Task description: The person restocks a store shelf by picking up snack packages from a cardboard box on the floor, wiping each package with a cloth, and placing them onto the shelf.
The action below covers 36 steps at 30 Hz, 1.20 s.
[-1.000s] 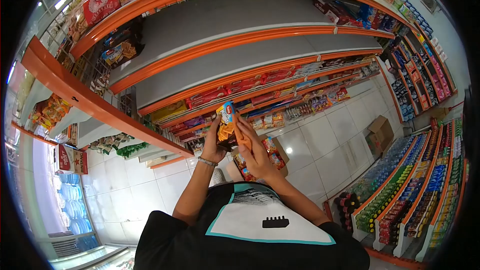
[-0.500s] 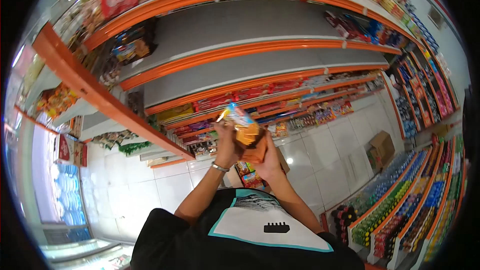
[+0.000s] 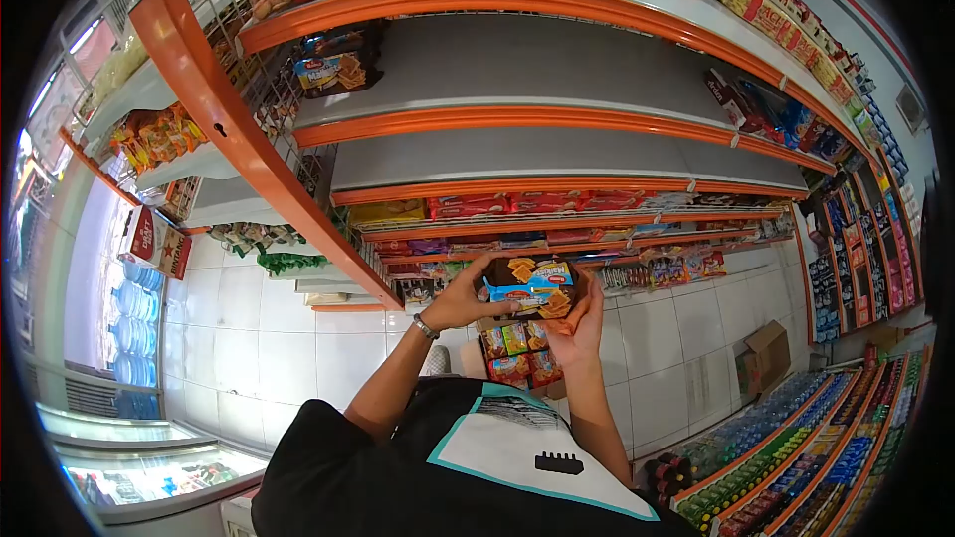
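Note:
A brown and blue pack of crackers [image 3: 532,288] is held up in front of my chest, its printed front with cracker pictures facing up. My left hand [image 3: 463,300] grips the pack's left end, with the thumb along its lower edge. Around the right end is my right hand [image 3: 582,330], its fingers partly hidden behind the pack. An orange piece of what looks like cloth [image 3: 569,320] lies between that hand and the pack. Below, a carton on the floor holds several colourful snack packs [image 3: 512,368], partly covered by my arms.
Orange-edged shelves [image 3: 557,122] stretch across in front, with similar cracker packs [image 3: 333,72] at the upper left. An orange post [image 3: 249,149] stands at the left. An open cardboard box [image 3: 764,358] sits on the tiled floor. Bottle racks [image 3: 806,447] stand lower right, a glass-topped freezer [image 3: 159,477] lower left.
The pack has turned from tilted upright to lying sideways with its front facing up. Both hands have moved slightly right and down, and the view has shifted, showing more of the carton below.

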Motion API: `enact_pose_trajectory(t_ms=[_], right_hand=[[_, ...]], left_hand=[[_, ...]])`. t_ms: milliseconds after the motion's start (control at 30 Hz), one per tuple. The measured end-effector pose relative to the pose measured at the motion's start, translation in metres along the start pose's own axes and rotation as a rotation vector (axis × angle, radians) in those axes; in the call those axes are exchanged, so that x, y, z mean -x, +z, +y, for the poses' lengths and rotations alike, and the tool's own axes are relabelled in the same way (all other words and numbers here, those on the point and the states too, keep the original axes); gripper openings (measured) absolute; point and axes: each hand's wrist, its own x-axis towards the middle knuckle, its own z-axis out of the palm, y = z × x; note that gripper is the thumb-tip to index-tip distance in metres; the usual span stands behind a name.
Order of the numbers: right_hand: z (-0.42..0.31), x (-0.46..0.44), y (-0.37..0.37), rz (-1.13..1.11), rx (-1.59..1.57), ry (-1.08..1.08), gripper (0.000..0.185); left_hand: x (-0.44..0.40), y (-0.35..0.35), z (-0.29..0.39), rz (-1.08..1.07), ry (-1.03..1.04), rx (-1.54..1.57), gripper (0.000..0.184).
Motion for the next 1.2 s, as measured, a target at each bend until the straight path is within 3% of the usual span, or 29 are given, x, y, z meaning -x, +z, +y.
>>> enact_pose_trajectory(t_ms=[100, 167, 233, 400, 500, 567, 667, 733, 833, 867, 933, 967, 1033, 1200], right_hand=[[0.009, 0.006, 0.016, -0.022, -0.186, 0.131, 0.05], [0.02, -0.003, 0.004, -0.01, -0.189, 0.092, 0.051], [0.019, -0.006, 0.005, -0.075, -0.248, 0.139, 0.052], [0.021, -0.001, 0.002, -0.095, -0.312, 0.211, 0.05], [0.015, 0.005, 0.007, -0.228, -0.239, 0.303, 0.054], [0.006, 0.004, 0.007, -0.248, -0.251, 0.335, 0.051], [-0.013, 0.004, 0.011, -0.22, -0.346, 0.223, 0.052], [-0.027, 0.006, 0.008, -0.157, -0.347, 0.092, 0.055], [-0.039, 0.006, -0.017, -0.184, -0.275, 0.077, 0.056], [-0.04, 0.005, -0.034, -0.043, -0.256, 0.041, 0.058], [-0.04, 0.006, -0.054, 0.007, -0.322, 0.063, 0.058], [-0.039, 0.009, -0.063, 0.064, -0.39, 0.077, 0.058], [-0.034, 0.015, -0.08, 0.087, -0.381, 0.09, 0.058], [-0.021, 0.025, -0.104, 0.155, -0.351, 0.087, 0.058]], left_hand=[[-0.001, 0.018, 0.005, 0.044, -0.018, 0.157, 0.079], [-0.003, 0.027, 0.009, 0.078, -0.018, 0.238, 0.081], [-0.007, 0.029, 0.012, 0.072, 0.121, 0.101, 0.082], [-0.009, 0.014, 0.015, 0.045, 0.198, -0.13, 0.083], [-0.005, -0.002, 0.022, 0.018, 0.172, -0.156, 0.084], [-0.002, -0.022, 0.027, 0.096, 0.118, -0.302, 0.085], [-0.003, -0.062, 0.036, 0.351, 0.244, -0.339, 0.082], [-0.005, -0.098, 0.037, 0.414, 0.26, -0.091, 0.076], [-0.001, -0.137, 0.079, 0.559, 0.309, -0.046, 0.066], [-0.003, -0.153, 0.086, 0.641, 0.381, -0.132, 0.064], [-0.006, -0.181, 0.1, 0.727, 0.427, -0.151, 0.058], [-0.01, -0.2, 0.098, 0.753, 0.495, -0.211, 0.057], [-0.016, -0.223, 0.105, 0.851, 0.41, -0.117, 0.056], [-0.036, -0.258, 0.11, 0.894, 0.473, -0.201, 0.059]])
